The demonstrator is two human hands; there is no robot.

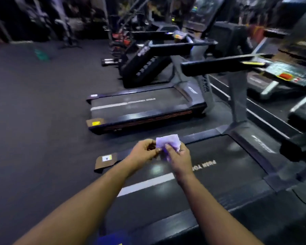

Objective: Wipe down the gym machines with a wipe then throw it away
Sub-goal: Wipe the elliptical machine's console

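A small pale purple wipe point(168, 142) is held up in front of me by both hands, above the belt of the nearest treadmill point(210, 175). My left hand point(145, 150) pinches its left edge with curled fingers. My right hand point(179, 156) grips its lower right part, thumb on top. The wipe looks folded or crumpled. The treadmill's black handrail point(217, 67) reaches out at the right, with its console point(290, 75) behind it.
A second treadmill point(143, 106) stands parallel beyond the near one, with more machines in a row behind it. Open dark rubber floor point(39, 121) spreads to the left. Another machine's frame point(297, 147) crowds the right edge. The picture is blurred.
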